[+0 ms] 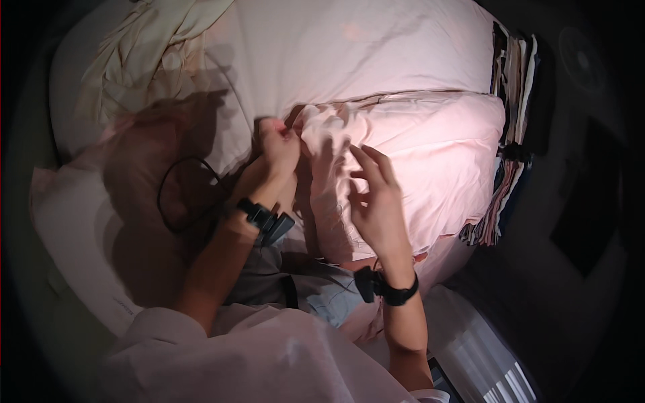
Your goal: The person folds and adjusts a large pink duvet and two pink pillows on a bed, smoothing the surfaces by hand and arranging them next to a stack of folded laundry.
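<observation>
A pink cloth [430, 161], wrinkled and thick like a folded bedcover, lies in front of me on a pale bed [383, 54]. At its left edge, my left hand [279, 148] is closed, with thumb and fingers drawn together; whether cloth is caught between them is hidden. My right hand [377, 201] is over the cloth's left part, fingers apart and slightly bent, holding nothing. Creases gather in the pink cloth between the two hands. Each wrist wears a black strap with a small dark device.
Cream fabric [158, 57] is heaped at the far left of the bed. A thin black cable [161, 195] loops beside my left forearm. Stacked folded clothes [517, 94] line the right edge. In the shade farther right there is a round fan-like shape [582, 60].
</observation>
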Action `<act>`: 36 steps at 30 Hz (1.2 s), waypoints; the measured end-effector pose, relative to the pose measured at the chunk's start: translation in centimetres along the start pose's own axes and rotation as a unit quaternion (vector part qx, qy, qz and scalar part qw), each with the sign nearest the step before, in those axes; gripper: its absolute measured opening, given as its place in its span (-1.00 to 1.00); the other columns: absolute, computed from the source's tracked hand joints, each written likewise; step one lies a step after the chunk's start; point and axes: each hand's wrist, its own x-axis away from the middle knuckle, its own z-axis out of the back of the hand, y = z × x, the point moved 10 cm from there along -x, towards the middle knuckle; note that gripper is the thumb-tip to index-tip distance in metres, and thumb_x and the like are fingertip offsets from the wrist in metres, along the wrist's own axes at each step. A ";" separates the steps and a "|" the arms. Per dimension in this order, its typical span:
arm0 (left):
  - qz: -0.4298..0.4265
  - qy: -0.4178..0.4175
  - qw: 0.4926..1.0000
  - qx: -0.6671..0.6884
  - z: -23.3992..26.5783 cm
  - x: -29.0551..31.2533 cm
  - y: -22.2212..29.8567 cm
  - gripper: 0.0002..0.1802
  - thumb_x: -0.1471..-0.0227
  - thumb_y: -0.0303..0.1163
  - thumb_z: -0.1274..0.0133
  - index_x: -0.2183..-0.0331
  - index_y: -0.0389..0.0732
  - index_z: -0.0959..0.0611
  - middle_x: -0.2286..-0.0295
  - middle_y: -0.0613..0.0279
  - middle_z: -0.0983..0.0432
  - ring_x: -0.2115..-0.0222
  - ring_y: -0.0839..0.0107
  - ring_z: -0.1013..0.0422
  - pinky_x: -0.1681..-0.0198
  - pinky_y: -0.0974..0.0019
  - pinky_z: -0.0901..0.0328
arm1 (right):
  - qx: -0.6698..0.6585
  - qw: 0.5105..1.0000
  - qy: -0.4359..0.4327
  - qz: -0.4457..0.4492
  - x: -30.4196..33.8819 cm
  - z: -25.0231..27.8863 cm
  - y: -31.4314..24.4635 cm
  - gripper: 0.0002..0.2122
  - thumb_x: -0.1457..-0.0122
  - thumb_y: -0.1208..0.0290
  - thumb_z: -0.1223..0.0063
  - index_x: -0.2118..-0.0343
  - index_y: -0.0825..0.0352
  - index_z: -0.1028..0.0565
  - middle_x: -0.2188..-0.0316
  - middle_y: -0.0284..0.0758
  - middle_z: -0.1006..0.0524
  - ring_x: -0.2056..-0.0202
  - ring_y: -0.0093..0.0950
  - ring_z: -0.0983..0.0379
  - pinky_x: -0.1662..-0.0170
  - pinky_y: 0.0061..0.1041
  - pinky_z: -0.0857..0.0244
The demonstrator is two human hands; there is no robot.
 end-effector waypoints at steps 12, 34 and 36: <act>0.026 -0.218 0.973 0.074 -0.9 5.6 8.3 -0.20 -0.09 -0.46 -0.20 -0.25 -0.24 -0.15 0.38 0.33 -0.44 0.44 0.61 -0.32 0.35 0.51 -0.27 | 0.006 0.932 0.041 -0.361 12.5 22.1 24.1 -0.67 -0.14 0.62 -0.09 0.00 0.45 -0.47 0.13 -0.20 -0.55 0.48 -0.46 -0.59 0.55 -0.53 -0.47; 0.460 -0.205 0.824 0.259 -2.9 9.5 5.1 -0.52 -0.14 -0.31 -0.03 -0.10 -0.08 -0.42 0.05 0.15 -0.43 0.10 0.14 -0.46 0.05 0.08 -0.47 | -0.241 0.854 0.127 -0.444 -17.6 41.2 53.1 -0.63 0.01 -0.08 -0.35 0.49 0.15 -0.53 0.68 -0.53 -0.41 0.69 -0.64 -0.23 0.66 -0.67 -0.07; 0.481 -0.158 0.815 0.281 -4.1 9.7 6.2 -0.48 -0.19 -0.23 -0.01 -0.15 -0.12 -0.38 0.02 0.10 -0.42 0.08 0.17 -0.45 0.03 0.10 -0.47 | -0.192 0.844 0.100 -0.491 -17.0 41.7 53.4 -0.64 -0.01 -0.08 -0.33 0.47 0.14 -0.56 0.65 -0.52 -0.44 0.71 -0.63 -0.20 0.68 -0.66 -0.04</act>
